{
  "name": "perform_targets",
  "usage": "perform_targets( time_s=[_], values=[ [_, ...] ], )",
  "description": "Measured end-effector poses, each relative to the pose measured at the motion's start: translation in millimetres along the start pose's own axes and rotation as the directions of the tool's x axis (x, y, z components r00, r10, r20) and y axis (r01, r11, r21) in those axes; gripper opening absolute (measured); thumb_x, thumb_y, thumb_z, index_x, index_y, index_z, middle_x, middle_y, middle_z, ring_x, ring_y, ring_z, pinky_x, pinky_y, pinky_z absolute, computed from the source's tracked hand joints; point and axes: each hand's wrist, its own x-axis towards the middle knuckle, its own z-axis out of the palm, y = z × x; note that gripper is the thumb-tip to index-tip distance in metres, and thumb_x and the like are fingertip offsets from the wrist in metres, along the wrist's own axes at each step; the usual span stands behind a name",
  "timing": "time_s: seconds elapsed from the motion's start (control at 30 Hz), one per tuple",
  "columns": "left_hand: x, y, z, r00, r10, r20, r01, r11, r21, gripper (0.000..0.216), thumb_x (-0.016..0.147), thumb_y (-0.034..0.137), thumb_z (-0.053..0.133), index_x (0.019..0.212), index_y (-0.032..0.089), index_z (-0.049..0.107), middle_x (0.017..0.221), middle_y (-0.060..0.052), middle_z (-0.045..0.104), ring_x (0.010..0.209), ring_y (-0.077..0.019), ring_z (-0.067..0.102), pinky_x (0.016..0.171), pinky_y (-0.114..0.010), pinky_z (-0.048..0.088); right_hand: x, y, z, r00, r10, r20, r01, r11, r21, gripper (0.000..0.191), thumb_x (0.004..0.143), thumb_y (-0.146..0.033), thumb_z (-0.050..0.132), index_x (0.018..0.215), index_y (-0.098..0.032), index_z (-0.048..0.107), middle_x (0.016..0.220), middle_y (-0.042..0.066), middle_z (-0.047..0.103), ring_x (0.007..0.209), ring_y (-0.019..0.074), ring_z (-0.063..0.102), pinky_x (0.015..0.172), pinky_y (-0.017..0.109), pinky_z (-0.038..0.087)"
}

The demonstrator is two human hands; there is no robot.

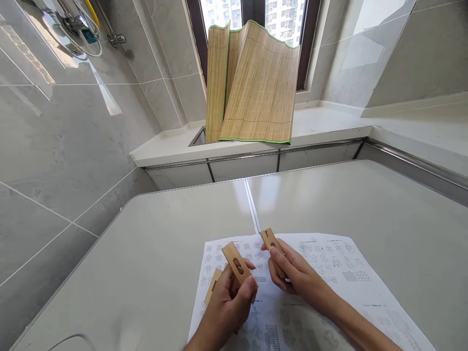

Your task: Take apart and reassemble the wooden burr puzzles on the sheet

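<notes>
My left hand (232, 302) is closed on a flat wooden puzzle piece (234, 256) with an oval slot cut through it. Another wooden piece (213, 286) shows partly behind that hand; whether the hand also grips it I cannot tell. My right hand (296, 270) pinches a narrower wooden block (269, 239) between thumb and fingers, with a dark "3"-like mark near its upper end and part of a notch showing. The two held pieces are apart, above a large printed sheet (310, 312) covered with small line diagrams.
The sheet lies on a pale glossy table (175, 243) with a seam (251, 204) running away from me. Beyond stands a white counter (321, 122) with a folded bamboo mat (261, 92) propped before the window. Tiled walls flank both sides; a thin cable (75, 335) lies at lower left.
</notes>
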Motion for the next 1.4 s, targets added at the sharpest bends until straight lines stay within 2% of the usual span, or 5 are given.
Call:
perform_targets(
  time_s=[0.13,0.27,0.43,0.67,1.4],
  values=[
    [-3,3,0,0.999,0.025,0.041,-0.029,0.993,0.118,0.060,0.094,0.063,0.061,0.134,0.020,0.051,0.067,0.008,0.045,0.051,-0.0080,0.036,0.049,-0.020,0.032,-1,3,0,0.999,-0.035,0.035,0.036,0.998,-0.041,0.048,0.105,-0.065,0.042,0.101,-0.020,0.056,0.049,-0.012,0.036,0.045,0.0092,0.026,0.047,0.024,0.026],
    [-5,12,2,0.995,0.093,0.025,-0.096,0.954,0.284,0.056,0.098,0.055,0.059,0.142,0.021,0.055,0.079,0.001,0.056,0.071,-0.0154,0.051,0.063,-0.024,0.044,-1,8,-1,0.996,-0.004,0.092,0.014,0.994,-0.105,0.053,0.099,-0.068,0.052,0.082,-0.019,0.059,0.050,-0.010,0.032,0.046,0.0084,0.025,0.045,0.024,0.021],
    [-6,12,1,0.984,0.163,-0.066,-0.118,0.893,0.434,0.055,0.096,0.049,0.062,0.147,0.028,0.054,0.086,-0.001,0.058,0.072,-0.0153,0.049,0.065,-0.024,0.045,-5,6,0,0.996,-0.078,0.036,0.084,0.973,-0.216,0.048,0.098,-0.063,0.058,0.085,-0.018,0.067,0.055,-0.007,0.036,0.049,0.0091,0.026,0.047,0.025,0.021],
    [-6,2,-5,0.968,0.244,-0.064,-0.173,0.828,0.533,0.063,0.097,0.038,0.062,0.156,0.027,0.044,0.066,0.006,0.044,0.059,-0.0124,0.039,0.054,-0.021,0.034,-7,-1,0,0.970,-0.242,-0.012,0.212,0.871,-0.444,0.042,0.101,-0.053,0.056,0.090,-0.020,0.078,0.068,0.002,0.066,0.057,0.0141,0.048,0.057,0.028,0.035],
    [-8,11,-10,0.894,0.448,0.033,-0.284,0.507,0.814,0.069,0.097,0.020,0.054,0.161,0.039,0.036,0.073,0.003,0.060,0.061,-0.0138,0.054,0.057,-0.020,0.046,-8,16,2,0.943,-0.330,0.046,0.276,0.696,-0.663,0.034,0.105,-0.043,0.052,0.102,-0.022,0.078,0.058,-0.002,0.054,0.048,0.0118,0.038,0.052,0.027,0.032]
  ],
)
